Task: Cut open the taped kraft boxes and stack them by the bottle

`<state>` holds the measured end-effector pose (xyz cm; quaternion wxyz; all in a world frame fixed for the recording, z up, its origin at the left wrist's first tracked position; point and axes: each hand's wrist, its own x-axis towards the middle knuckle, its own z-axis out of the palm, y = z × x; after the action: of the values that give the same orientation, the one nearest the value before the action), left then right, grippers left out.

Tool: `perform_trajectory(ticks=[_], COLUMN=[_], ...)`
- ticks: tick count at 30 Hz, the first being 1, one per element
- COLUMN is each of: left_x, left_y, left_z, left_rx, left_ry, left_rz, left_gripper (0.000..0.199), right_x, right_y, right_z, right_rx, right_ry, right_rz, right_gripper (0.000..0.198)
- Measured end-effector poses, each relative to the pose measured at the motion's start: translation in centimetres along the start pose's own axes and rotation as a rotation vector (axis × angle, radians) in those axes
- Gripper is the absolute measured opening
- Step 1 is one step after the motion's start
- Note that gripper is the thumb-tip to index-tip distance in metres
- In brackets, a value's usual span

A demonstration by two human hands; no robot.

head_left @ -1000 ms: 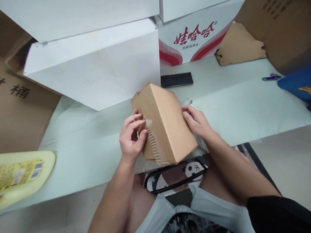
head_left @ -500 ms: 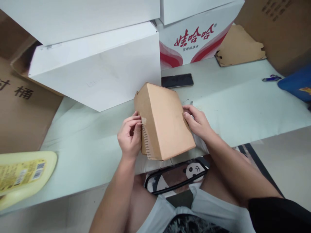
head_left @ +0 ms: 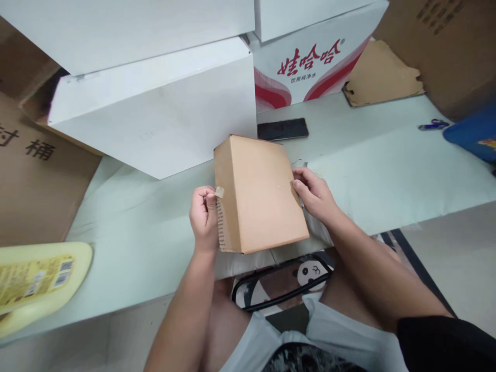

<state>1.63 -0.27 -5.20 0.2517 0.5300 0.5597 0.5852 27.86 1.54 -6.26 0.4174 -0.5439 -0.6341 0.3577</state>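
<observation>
A brown cardboard box [head_left: 271, 196] stands tilted at the table's front edge, its large plain face turned up toward me. Along its narrow left side runs a row of jagged teeth marks [head_left: 220, 227]. My left hand [head_left: 204, 214] is closed in a pinch on a small piece of tape [head_left: 219, 192], whose pale end sticks out beside the box's left side, above the teeth. At the opposite side, my right hand [head_left: 314, 194] grips the box's right edge, thumb on the face and fingers partly hidden behind.
White cartons [head_left: 155, 124] are stacked behind the box. A black phone [head_left: 282, 129] lies near them. On the right are small purple scissors [head_left: 434, 125] and a blue container [head_left: 475, 132]. A yellow bottle [head_left: 42, 279] lies at the left front. A panda-print stool [head_left: 287, 284] shows below.
The box has turned a little, with its lower end shifting left. My left hand now pinches the tape, which stands out from the side. My right hand keeps its hold.
</observation>
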Motion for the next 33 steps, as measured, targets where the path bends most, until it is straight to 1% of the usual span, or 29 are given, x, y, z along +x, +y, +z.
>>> perform_trajectory(ticks=[4, 6, 9, 12, 14, 18, 19, 22, 24, 28, 33], left_x=[0.0, -0.1, -0.1, 0.0, 0.1, 0.6, 0.7, 0.9, 1.0, 0.9, 0.6], left_y=[-0.3, -0.4, -0.3, -0.1, 0.1, 0.1, 0.1, 0.0, 0.1, 0.4, 0.6], left_z=[0.1, 0.2, 0.5, 0.4, 0.3, 0.1, 0.0, 0.0, -0.1, -0.1, 0.0], left_rx=[-0.109, -0.172, -0.225, -0.263, -0.268, -0.237, -0.232, -0.203, -0.193, -0.24, -0.274], left_ry=[0.02, 0.044, 0.113, 0.138, 0.12, 0.103, 0.102, 0.085, 0.08, 0.111, 0.142], left_rz=[-0.121, -0.138, -0.157, -0.231, -0.298, -0.396, -0.406, -0.432, -0.46, -0.525, -0.532], left_gripper=[0.056, 0.056, 0.054, 0.052, 0.046, 0.019, 0.017, 0.022, 0.021, 0.018, 0.024], right_x=[0.0, 0.0, 0.0, 0.0, 0.0, 0.0, 0.0, 0.0, -0.1, -0.1, -0.2], right_y=[0.0, 0.0, 0.0, -0.1, -0.1, -0.1, 0.0, 0.0, 0.0, 0.1, 0.1], right_z=[0.1, 0.1, 0.1, 0.1, 0.1, 0.1, 0.1, 0.1, 0.1, 0.1, 0.1], right_rx=[0.039, 0.053, 0.061, 0.073, 0.082, 0.076, 0.076, 0.084, 0.096, 0.116, 0.136], right_ry=[-0.006, -0.008, -0.01, -0.019, -0.026, -0.047, -0.053, -0.063, -0.067, -0.074, -0.08], right_rz=[-0.004, -0.008, -0.001, 0.01, 0.011, 0.007, 0.005, -0.002, 0.004, 0.028, 0.034], right_gripper=[0.026, 0.026, 0.024, 0.024, 0.025, 0.026, 0.026, 0.025, 0.026, 0.027, 0.027])
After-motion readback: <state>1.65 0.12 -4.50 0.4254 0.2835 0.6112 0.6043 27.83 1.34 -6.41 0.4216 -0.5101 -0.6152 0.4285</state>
